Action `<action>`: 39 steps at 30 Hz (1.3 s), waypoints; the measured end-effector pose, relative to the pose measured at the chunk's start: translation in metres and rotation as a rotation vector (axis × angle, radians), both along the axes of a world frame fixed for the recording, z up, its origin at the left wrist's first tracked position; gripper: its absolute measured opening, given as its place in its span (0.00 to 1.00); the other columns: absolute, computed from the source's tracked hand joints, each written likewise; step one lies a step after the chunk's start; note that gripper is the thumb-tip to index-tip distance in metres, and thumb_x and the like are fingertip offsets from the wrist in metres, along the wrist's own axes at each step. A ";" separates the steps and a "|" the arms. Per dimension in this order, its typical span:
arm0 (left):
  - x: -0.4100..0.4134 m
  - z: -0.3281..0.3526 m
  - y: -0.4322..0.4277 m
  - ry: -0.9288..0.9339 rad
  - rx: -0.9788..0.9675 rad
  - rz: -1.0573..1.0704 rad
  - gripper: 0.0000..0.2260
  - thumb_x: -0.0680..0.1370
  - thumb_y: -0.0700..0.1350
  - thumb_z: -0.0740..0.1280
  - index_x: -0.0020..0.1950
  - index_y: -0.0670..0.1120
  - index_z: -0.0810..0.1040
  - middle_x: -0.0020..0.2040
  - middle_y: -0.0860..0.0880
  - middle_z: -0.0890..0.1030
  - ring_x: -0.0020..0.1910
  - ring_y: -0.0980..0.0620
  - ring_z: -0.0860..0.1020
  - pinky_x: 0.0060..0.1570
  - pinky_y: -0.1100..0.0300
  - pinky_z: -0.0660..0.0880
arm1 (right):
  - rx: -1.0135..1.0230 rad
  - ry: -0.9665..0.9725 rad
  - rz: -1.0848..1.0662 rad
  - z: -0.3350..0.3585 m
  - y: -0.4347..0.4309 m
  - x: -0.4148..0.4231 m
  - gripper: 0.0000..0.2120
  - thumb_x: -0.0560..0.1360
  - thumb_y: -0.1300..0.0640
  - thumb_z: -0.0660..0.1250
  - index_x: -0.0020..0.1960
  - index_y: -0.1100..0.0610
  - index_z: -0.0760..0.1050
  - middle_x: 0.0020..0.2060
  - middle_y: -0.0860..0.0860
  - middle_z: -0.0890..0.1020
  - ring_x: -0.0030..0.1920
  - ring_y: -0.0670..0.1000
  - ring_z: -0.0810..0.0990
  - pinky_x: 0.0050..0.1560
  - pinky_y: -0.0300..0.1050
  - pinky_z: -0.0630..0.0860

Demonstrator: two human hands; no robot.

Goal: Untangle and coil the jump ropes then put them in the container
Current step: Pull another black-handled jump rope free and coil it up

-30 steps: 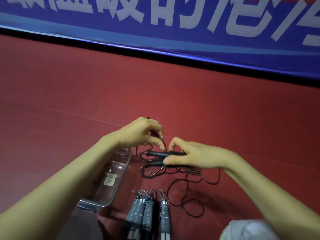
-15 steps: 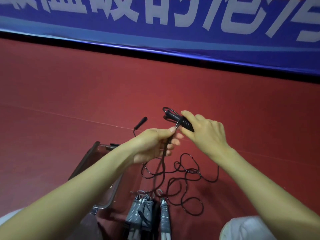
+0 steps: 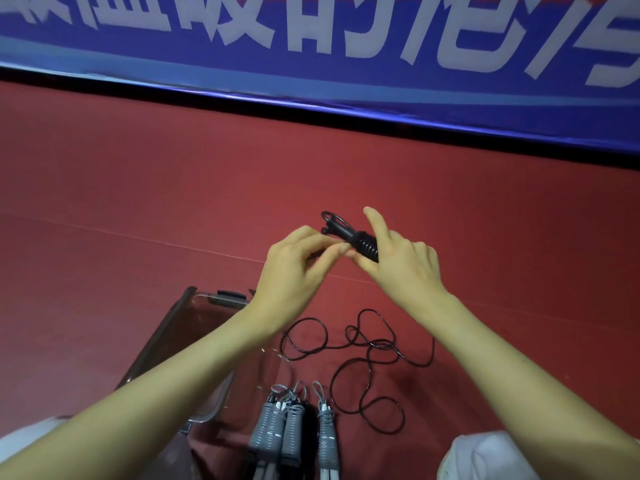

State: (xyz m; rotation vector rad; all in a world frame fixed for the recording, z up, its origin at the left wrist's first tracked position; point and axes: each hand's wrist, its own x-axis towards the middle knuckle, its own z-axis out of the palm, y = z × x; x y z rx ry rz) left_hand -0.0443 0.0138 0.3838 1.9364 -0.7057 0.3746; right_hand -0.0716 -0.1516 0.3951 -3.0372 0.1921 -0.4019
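Right hand: thumb and lower fingers curled round the paired black handles, gripping them tilted, ends up and to the left; index finger sticks up straight, free of the bundle. Several turns of black cord sit wound round the handles just beside the thumb. Left hand: fingers bent in, tips pinched together against the wound turns; the strand in the pinch is too small to tell. Both hands are raised above the red floor. The loose cord lies in slack loops on the floor below the hands, right of the clear container. Three grey ropes, coiled, lie side by side near the bottom edge. Versus half a second ago: the handles then showed hardly any wraps, and a strand ran taut from the left hand down to the pile; now the wraps are stacked, and the right index has lifted off.
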 end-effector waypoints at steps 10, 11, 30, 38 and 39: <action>0.020 -0.012 0.009 0.850 -0.231 -0.264 0.04 0.71 0.41 0.74 0.40 0.44 0.79 0.33 0.54 0.78 0.33 0.56 0.72 0.40 0.65 0.70 | 0.481 0.035 0.139 0.001 0.002 -0.007 0.35 0.63 0.38 0.76 0.59 0.48 0.61 0.34 0.50 0.79 0.31 0.49 0.74 0.37 0.45 0.68; 0.020 -0.013 0.009 0.821 -0.215 -0.276 0.07 0.69 0.45 0.75 0.40 0.45 0.79 0.33 0.54 0.78 0.32 0.57 0.72 0.41 0.64 0.70 | 0.545 0.039 0.150 0.001 0.002 -0.008 0.34 0.62 0.37 0.76 0.57 0.48 0.62 0.34 0.50 0.80 0.30 0.49 0.73 0.36 0.42 0.69; 0.035 -0.009 0.029 1.137 -0.040 -0.628 0.07 0.73 0.45 0.67 0.42 0.46 0.86 0.42 0.47 0.84 0.40 0.54 0.80 0.49 0.60 0.78 | 1.307 0.166 0.122 0.010 -0.009 -0.004 0.23 0.72 0.33 0.60 0.49 0.53 0.69 0.26 0.50 0.74 0.20 0.46 0.62 0.20 0.33 0.56; 0.038 -0.010 0.030 0.465 0.180 -0.260 0.14 0.69 0.55 0.74 0.41 0.43 0.82 0.35 0.52 0.80 0.36 0.57 0.76 0.43 0.58 0.74 | 1.177 0.255 0.367 0.017 -0.008 -0.010 0.19 0.74 0.36 0.63 0.47 0.52 0.68 0.24 0.50 0.73 0.22 0.47 0.63 0.21 0.36 0.59; 0.040 -0.011 0.031 0.372 0.191 -0.237 0.10 0.72 0.53 0.73 0.41 0.46 0.81 0.34 0.56 0.79 0.35 0.59 0.73 0.40 0.58 0.73 | 1.133 0.281 0.417 0.019 -0.007 -0.012 0.17 0.75 0.38 0.63 0.47 0.52 0.68 0.24 0.49 0.73 0.22 0.46 0.64 0.22 0.36 0.60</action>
